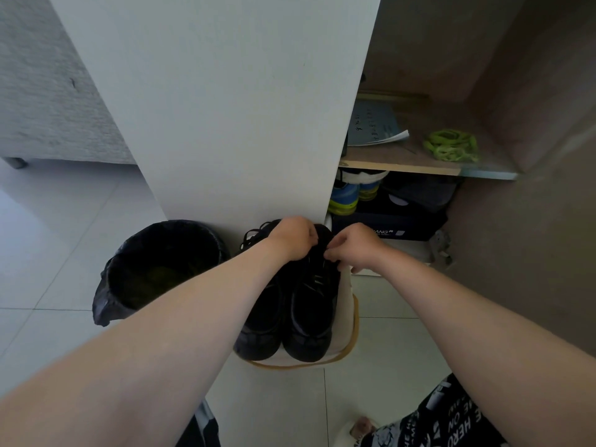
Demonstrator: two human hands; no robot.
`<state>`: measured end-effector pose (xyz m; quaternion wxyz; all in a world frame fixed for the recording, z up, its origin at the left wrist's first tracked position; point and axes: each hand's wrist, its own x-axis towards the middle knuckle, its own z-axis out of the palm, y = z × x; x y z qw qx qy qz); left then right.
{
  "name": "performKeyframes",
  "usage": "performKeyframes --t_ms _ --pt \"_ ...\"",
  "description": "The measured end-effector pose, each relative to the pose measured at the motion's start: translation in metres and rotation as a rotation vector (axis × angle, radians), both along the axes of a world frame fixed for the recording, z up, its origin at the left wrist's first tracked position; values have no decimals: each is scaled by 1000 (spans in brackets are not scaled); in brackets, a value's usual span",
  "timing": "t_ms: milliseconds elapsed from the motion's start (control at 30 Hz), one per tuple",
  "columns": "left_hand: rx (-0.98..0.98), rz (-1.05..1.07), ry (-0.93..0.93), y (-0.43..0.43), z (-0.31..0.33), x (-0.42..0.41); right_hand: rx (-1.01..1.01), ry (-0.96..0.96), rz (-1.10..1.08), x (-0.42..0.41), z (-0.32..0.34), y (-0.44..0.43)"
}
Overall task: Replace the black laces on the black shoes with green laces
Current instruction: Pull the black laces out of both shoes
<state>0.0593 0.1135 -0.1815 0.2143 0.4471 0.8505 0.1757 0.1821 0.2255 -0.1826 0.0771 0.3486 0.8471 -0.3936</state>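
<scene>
Two black shoes stand side by side on a small white stool point(346, 321) with a tan rim, toes toward me: the left shoe point(261, 321) and the right shoe point(311, 321). Both my hands are at the far end of the right shoe. My left hand point(295, 237) has its fingers curled at the shoe's top. My right hand point(351, 248) pinches a black lace point(317, 279) there. More loose black lace point(253, 237) loops out past the left shoe. A bundle of green laces point(451, 146) lies on the open cabinet's shelf point(400, 166) at upper right.
A bin lined with a black bag point(161, 269) stands left of the stool. A white cabinet door point(225, 108) rises just behind the shoes. Below the shelf sit blue-yellow sneakers point(350, 196) and a dark shoebox point(387, 225). A booklet point(375, 125) lies on the shelf.
</scene>
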Motion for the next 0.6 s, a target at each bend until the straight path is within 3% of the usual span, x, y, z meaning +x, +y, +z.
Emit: performKeyframes --t_ms 233,433,500,600 --pt "-4 -7 -72 -1 -3 -4 40 -22 14 -2 -4 -4" --pt "-42 -98 -32 0 0 1 242 206 -83 -12 -4 -9" --pt "-63 -130 5 0 -3 0 207 178 -87 -14 -3 -14" --pt "-75 -145 44 0 -5 -2 79 -38 -93 -14 5 -13"
